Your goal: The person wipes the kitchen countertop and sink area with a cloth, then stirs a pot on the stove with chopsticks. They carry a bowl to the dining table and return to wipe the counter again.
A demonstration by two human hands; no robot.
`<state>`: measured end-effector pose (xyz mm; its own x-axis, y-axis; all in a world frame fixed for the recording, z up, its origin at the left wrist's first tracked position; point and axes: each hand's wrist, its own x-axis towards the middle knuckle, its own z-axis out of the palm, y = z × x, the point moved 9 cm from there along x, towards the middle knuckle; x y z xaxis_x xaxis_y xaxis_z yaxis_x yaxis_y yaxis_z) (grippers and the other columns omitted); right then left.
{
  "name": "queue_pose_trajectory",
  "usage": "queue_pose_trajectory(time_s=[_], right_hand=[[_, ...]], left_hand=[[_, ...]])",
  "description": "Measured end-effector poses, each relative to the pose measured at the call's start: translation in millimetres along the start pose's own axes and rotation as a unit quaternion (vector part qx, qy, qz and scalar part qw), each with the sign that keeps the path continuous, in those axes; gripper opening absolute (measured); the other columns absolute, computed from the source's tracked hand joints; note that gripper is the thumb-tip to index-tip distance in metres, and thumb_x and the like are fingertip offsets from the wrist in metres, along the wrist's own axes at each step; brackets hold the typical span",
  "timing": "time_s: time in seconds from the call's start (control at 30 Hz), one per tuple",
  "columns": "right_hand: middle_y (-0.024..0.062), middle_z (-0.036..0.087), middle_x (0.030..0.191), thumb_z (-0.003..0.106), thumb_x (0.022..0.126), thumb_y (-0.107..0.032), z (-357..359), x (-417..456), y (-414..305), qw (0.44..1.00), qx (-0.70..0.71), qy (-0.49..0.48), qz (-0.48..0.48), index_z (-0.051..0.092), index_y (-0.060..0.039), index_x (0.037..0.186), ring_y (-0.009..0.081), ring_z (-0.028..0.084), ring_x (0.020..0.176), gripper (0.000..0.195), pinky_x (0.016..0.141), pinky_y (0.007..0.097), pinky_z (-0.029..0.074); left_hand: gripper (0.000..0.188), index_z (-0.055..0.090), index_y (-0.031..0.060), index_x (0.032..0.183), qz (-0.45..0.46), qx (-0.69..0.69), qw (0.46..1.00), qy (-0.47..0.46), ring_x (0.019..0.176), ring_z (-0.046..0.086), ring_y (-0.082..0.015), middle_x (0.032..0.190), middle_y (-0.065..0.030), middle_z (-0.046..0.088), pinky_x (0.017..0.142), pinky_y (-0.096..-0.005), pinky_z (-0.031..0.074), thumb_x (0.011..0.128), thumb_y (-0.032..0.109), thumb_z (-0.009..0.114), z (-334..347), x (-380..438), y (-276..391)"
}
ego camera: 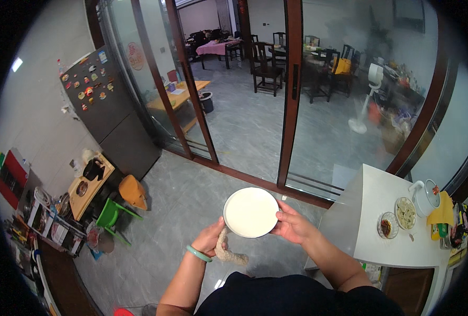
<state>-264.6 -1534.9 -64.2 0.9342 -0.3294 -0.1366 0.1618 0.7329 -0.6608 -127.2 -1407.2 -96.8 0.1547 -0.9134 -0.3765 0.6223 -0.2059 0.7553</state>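
Between my two hands is a round bowl or dish with a thin dark rim, held in front of my body. Its smooth cream-white face is turned up; whether that is a filling or the bare inside, I cannot tell. My left hand, with a pale green bangle above the wrist, grips the lower left rim. A twisted beige cloth with a rough texture is also in that hand and hangs below the dish. On the right rim, my right hand has its thumb on top and fingers beneath.
At right, a white counter bears a plate of pale food, a glass bowl of dark sauce and a white pot. Sliding glass doors stand ahead. Leftward are a fridge, a green chair and an orange stool.
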Motion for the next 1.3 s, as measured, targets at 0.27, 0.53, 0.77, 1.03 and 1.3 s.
queue_pose_trajectory(time_s=[0.27,0.53,0.77,1.03,1.3], right_hand=[[0.0148,0.036,0.144,0.061,0.088,-0.017,-27.2,129.3,-68.4,0.999,-0.002,-0.011,-0.048,0.022,-0.0091,0.146,0.0329,0.039,0.131,0.071,0.105,0.0543,0.034],[0.0188,0.035,0.143,0.067,0.084,-0.024,-35.9,255.0,-132.6,0.998,-0.021,0.005,-0.056,0.021,-0.0074,0.147,0.035,0.039,0.13,0.079,0.104,0.0556,0.034],[0.0201,0.035,0.143,0.071,0.08,-0.026,-71.5,353.6,-179.2,0.998,-0.009,0.038,-0.051,0.021,-0.0065,0.147,0.0358,0.039,0.13,0.085,0.106,0.0548,0.033],[0.0195,0.037,0.142,0.07,0.08,-0.023,-117.6,450.5,-244.4,0.998,-0.012,0.028,-0.049,0.022,-0.006,0.146,0.0345,0.042,0.128,0.084,0.104,0.052,0.038],[0.0181,0.04,0.139,0.068,0.082,-0.021,-165.9,513.9,-298.8,0.996,-0.022,0.06,-0.067,0.023,-0.0071,0.146,0.0331,0.046,0.125,0.078,0.103,0.0504,0.04]], left_hand=[[0.04,0.054,0.0095,0.11,-0.019,0.029,0.998,-0.043,0.046,0.051,-0.0097,0.077,-0.0004,0.055,0.044,-0.0243,0.047,0.097,0.046,0.043,-37.5,130.4,97.1],[0.039,0.052,0.0107,0.115,-0.053,0.08,0.993,-0.066,0.047,0.052,-0.0096,0.074,0.0006,0.055,0.044,-0.0244,0.048,0.098,0.044,0.042,-76.3,240.5,196.8],[0.053,0.052,0.0022,0.121,-0.032,0.069,0.995,-0.064,0.047,0.05,-0.006,0.081,-0.002,0.057,0.045,-0.0204,0.047,0.097,0.048,0.043,-94.9,325.4,263.2],[0.044,0.051,0.0061,0.12,-0.018,0.067,0.997,-0.036,0.046,0.048,-0.007,0.078,0.0008,0.054,0.042,-0.0213,0.045,0.098,0.043,0.043,-120.6,438.5,315.5],[0.044,0.049,0.0058,0.125,-0.027,0.038,0.996,-0.073,0.052,0.048,-0.0036,0.087,0.0024,0.055,0.042,-0.0179,0.044,0.098,0.041,0.044,-117.1,528.5,357.0]])
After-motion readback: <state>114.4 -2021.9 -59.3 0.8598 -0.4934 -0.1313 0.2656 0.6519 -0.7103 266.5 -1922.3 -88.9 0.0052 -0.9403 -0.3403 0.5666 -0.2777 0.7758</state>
